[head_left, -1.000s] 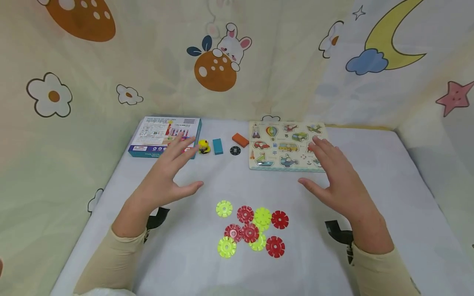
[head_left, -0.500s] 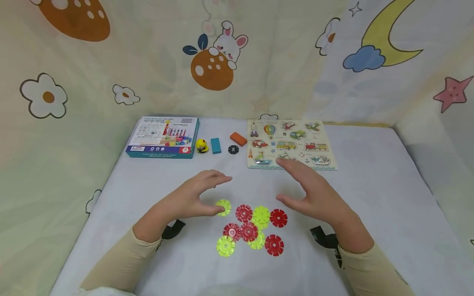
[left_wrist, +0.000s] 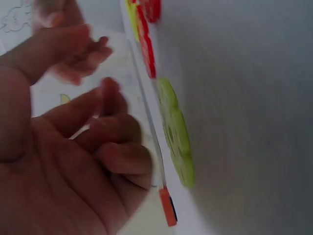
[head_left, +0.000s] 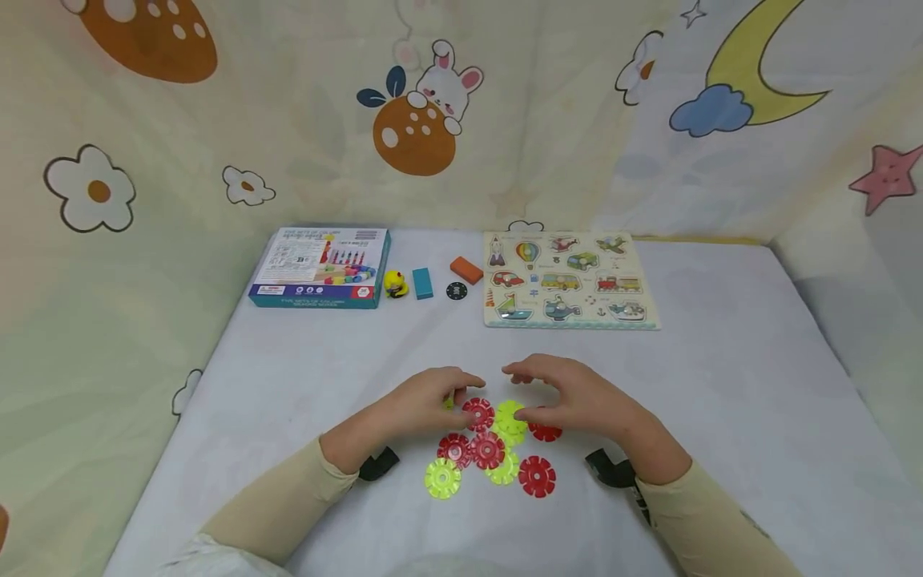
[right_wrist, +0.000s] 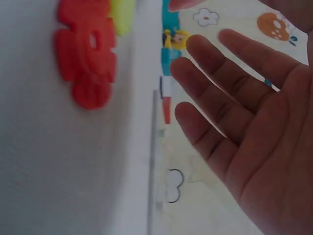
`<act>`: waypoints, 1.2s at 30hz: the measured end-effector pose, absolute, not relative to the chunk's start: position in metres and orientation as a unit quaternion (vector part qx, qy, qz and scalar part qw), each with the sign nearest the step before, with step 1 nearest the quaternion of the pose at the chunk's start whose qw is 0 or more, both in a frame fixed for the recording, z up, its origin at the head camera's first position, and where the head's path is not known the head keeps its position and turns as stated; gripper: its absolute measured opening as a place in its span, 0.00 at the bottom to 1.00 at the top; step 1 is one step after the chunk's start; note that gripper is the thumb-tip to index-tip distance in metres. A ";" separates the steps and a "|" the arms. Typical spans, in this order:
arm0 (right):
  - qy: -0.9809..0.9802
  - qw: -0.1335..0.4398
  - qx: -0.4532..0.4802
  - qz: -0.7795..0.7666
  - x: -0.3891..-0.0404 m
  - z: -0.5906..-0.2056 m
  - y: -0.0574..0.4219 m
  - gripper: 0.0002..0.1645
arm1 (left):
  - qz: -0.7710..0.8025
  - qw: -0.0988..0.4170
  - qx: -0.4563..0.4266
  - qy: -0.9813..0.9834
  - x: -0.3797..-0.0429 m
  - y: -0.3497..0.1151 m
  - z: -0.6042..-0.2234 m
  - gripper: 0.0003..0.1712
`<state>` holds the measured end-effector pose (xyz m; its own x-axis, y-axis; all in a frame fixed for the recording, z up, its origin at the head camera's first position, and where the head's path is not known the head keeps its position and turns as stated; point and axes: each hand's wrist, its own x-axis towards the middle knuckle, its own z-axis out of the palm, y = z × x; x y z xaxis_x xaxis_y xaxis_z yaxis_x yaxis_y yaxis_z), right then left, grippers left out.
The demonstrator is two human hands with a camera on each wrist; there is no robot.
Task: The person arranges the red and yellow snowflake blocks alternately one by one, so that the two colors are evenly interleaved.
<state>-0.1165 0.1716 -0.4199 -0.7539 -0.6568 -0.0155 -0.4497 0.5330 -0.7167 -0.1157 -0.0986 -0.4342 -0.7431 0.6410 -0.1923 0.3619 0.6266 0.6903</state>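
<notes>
Several red and yellow-green notched plastic discs lie flat on the white cloth, some overlapping, among them a red disc [head_left: 537, 477] and a yellow-green disc [head_left: 442, 478]. My left hand [head_left: 421, 402] hovers over the upper left of the group, fingers loosely bent and nothing in its grasp, partly covering a yellow-green disc. Opposite it, my right hand [head_left: 580, 398] is held over the upper right discs, covering part of a red one. In the right wrist view the fingers [right_wrist: 215, 88] are spread and hold nothing, apart from a red disc [right_wrist: 93, 54].
Behind the discs stand a flat printed box [head_left: 317, 268], a small yellow duck figure [head_left: 395, 284], a blue block [head_left: 422, 284], an orange block [head_left: 466, 270] and a black round chip [head_left: 457, 291]. A picture puzzle board [head_left: 570, 280] lies at the back right. Patterned fabric [head_left: 310, 96] closes the back.
Both hands have come down and inward from over the box and puzzle board to above the discs. Their fingers are more bent than before. The discs appear unmoved.
</notes>
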 end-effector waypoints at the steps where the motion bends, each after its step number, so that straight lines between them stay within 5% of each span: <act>1: 0.862 0.161 -0.317 -0.362 -0.117 -0.423 0.170 0.32 | 0.315 0.219 0.284 0.879 -0.115 -0.097 -0.436 0.30; 10: 0.874 0.230 -0.261 -0.339 -0.116 -0.441 0.161 0.26 | 0.228 0.204 0.312 0.899 -0.105 -0.089 -0.445 0.29; 36: 0.914 0.199 -0.225 -0.274 -0.108 -0.446 0.148 0.27 | 0.226 0.202 0.301 0.904 -0.095 -0.086 -0.449 0.24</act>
